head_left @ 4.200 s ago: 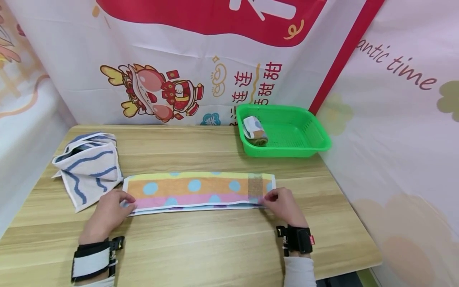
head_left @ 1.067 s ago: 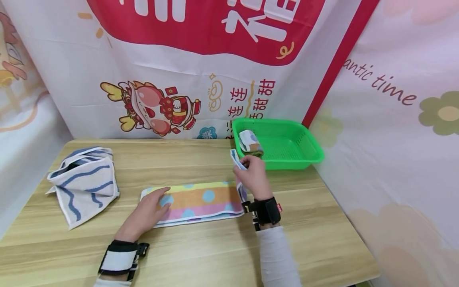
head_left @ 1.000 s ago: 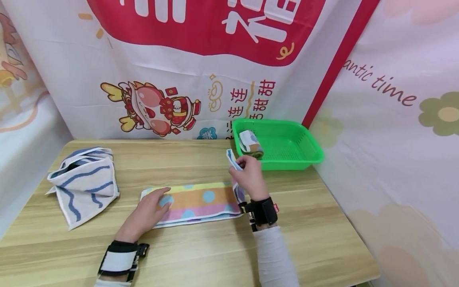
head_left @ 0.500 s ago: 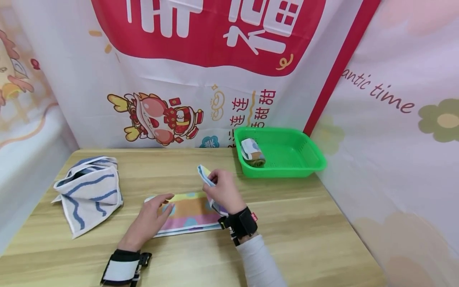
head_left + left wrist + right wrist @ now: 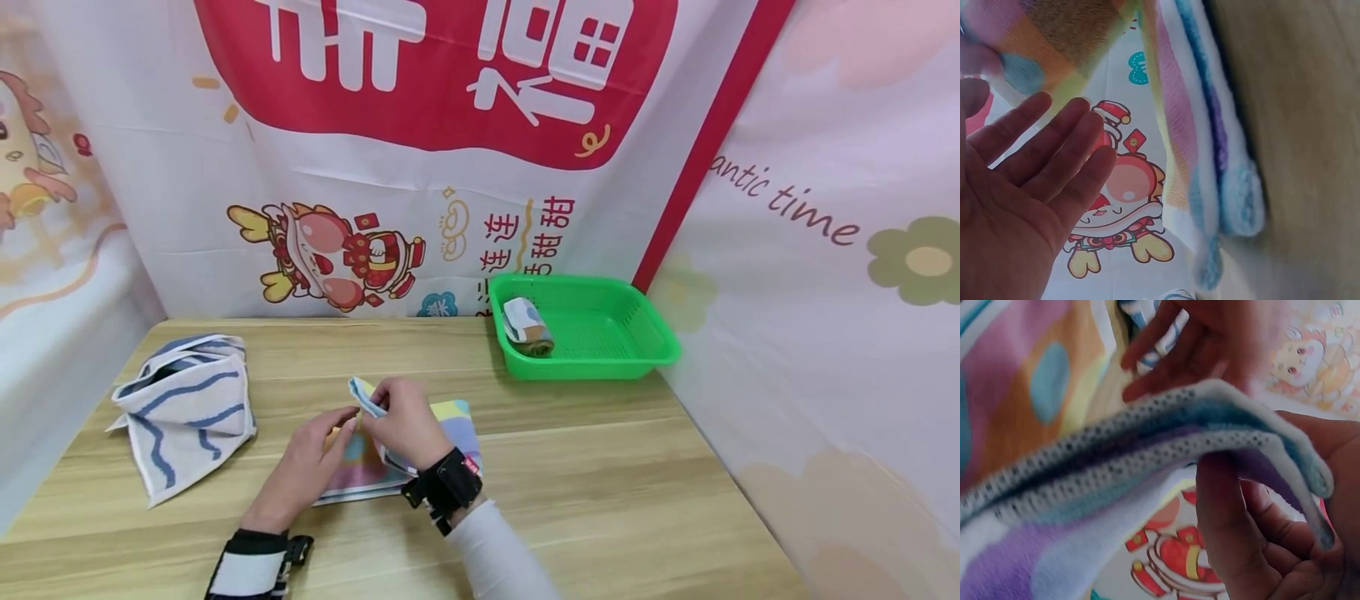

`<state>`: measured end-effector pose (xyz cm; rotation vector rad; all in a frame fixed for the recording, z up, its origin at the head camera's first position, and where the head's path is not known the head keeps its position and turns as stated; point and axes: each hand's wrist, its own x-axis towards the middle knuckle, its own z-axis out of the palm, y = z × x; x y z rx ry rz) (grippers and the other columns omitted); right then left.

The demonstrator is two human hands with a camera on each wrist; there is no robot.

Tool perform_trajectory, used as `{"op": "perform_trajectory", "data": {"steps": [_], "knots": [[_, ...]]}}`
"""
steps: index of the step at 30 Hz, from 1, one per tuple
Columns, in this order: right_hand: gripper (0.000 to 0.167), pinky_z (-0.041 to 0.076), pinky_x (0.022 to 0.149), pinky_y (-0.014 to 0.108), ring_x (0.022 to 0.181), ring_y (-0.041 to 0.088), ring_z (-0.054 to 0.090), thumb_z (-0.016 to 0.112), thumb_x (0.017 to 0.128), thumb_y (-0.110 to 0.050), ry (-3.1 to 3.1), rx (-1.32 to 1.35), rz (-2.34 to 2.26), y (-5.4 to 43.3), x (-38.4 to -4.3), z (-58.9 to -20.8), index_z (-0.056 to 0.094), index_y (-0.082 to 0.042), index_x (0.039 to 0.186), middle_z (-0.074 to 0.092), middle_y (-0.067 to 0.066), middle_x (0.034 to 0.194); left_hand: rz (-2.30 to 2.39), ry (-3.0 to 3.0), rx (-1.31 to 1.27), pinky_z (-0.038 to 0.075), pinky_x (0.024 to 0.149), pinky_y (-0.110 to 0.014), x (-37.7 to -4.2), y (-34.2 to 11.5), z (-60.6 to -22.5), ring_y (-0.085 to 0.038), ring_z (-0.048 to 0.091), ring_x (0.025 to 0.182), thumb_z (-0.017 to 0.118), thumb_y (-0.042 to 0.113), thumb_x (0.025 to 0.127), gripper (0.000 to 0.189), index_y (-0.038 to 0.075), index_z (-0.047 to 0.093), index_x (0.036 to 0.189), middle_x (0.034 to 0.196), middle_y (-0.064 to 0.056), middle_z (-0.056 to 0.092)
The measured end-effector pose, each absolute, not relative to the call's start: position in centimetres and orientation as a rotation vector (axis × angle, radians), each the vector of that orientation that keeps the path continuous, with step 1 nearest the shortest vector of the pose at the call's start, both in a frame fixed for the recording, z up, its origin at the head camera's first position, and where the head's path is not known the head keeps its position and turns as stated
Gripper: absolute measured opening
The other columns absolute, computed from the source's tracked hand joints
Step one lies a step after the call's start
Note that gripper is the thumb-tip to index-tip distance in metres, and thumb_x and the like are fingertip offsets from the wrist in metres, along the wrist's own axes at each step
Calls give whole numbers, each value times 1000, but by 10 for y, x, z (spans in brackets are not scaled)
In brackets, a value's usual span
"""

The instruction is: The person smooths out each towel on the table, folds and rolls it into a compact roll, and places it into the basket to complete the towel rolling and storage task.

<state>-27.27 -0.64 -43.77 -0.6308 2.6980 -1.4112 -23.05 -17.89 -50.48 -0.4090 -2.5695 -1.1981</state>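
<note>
A pastel towel with orange, pink and yellow bands and blue dots (image 5: 358, 473) lies in a long folded strip on the table. My right hand (image 5: 408, 423) pinches its raised end between thumb and fingers, and the right part of the towel bends back over the left part. In the right wrist view the layered white hems (image 5: 1116, 465) pass between the thumb and fingers. My left hand (image 5: 303, 467) is over the towel's left end, fingers extended and relaxed, close to the right hand. The left wrist view shows the left palm (image 5: 1016, 200) beside the towel's edge, gripping nothing.
A crumpled white towel with blue stripes (image 5: 197, 425) lies at the left of the wooden table (image 5: 600, 500). At the back right stands a green basket (image 5: 585, 369) holding a rolled cloth (image 5: 529, 327). Printed curtains (image 5: 375, 158) hang behind and at both sides.
My right hand has carried the towel's right end leftward over the rest, towards the left hand. The left hand, earlier at the towel's left edge, has moved in over it and stays there.
</note>
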Motion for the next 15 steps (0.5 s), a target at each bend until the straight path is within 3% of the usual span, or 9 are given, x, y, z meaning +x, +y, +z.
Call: {"op": "perform_trajectory", "data": {"steps": [4, 8, 11, 15], "knots": [[15, 48, 53, 19, 61, 4, 52, 80, 87, -13, 2685, -682, -1398, -20, -271, -444, 66, -10, 85, 59, -6, 74, -1245, -2544, -386, 50, 97, -59, -229, -181, -503, -40, 60, 123, 41, 29, 111, 45, -4, 58, 137, 134, -23, 63], [13, 47, 55, 15, 64, 2, 52, 79, 88, -11, 2709, -807, -1324, -29, -267, -448, 66, -10, 87, 59, -7, 76, -1248, -2542, -310, 55, 89, -53, -227, -184, -500, -35, 66, 113, 39, 31, 111, 46, -3, 59, 134, 127, -22, 67], [13, 47, 61, 11, 70, -1, 54, 79, 86, -7, 2703, -938, -1242, -35, -265, -450, 69, -9, 95, 63, -8, 82, -1241, -2564, -238, 57, 77, -41, -226, -187, -497, -30, 67, 97, 42, 34, 110, 45, -1, 61, 131, 113, -19, 71], [22, 47, 67, 7, 77, -3, 56, 77, 87, -6, 2645, -1161, -1094, -36, -263, -456, 70, -7, 108, 65, -8, 92, -1269, -2600, -163, 54, 74, -30, -227, -193, -495, -27, 66, 95, 52, 32, 106, 42, 0, 61, 132, 112, -19, 71]]}}
